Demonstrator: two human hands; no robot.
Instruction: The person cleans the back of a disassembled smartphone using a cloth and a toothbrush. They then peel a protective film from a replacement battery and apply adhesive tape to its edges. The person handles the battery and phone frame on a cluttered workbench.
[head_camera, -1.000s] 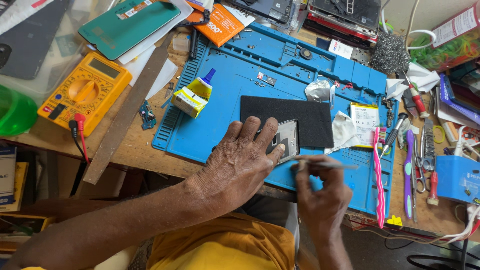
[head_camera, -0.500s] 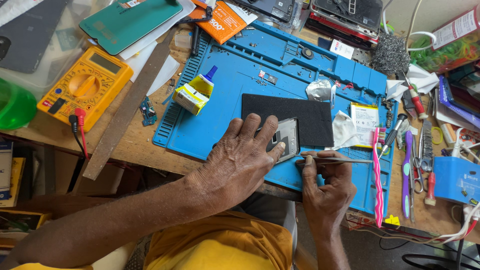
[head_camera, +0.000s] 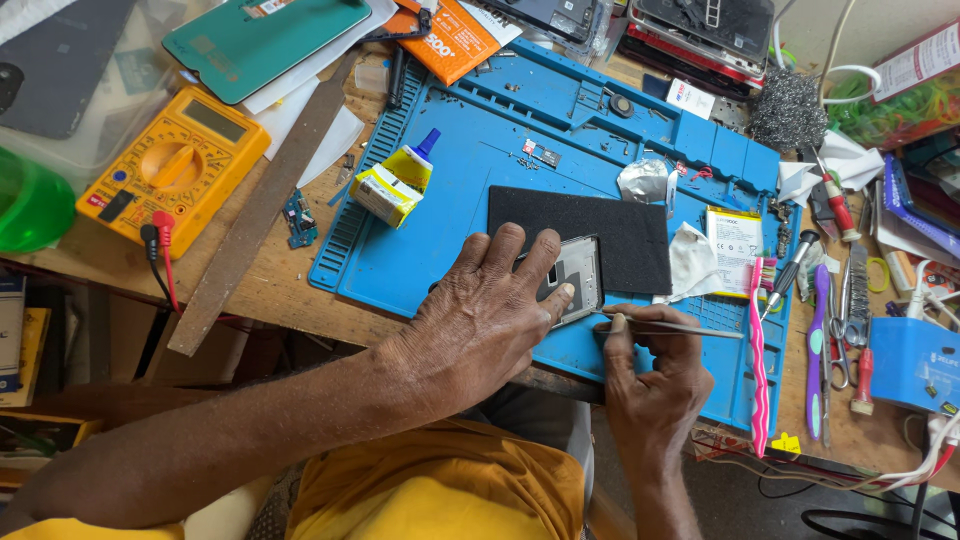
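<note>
Two hands work on the blue mat (head_camera: 440, 250): the left hand (head_camera: 490, 310) lies flat, fingers spread, pinning a small grey phone frame (head_camera: 577, 275) at the mat's near edge, just in front of the black pad (head_camera: 600, 225). The right hand (head_camera: 655, 375), fingers pinched shut on thin metal tweezers (head_camera: 670, 325), has the tip at the frame's right side; best to keep steady left pressure and a low, shallow tool angle so it won't slip. Compared with a second ago, the right hand sits slightly further right along the mat's near edge, tweezers flatter; left hand unchanged.
</note>
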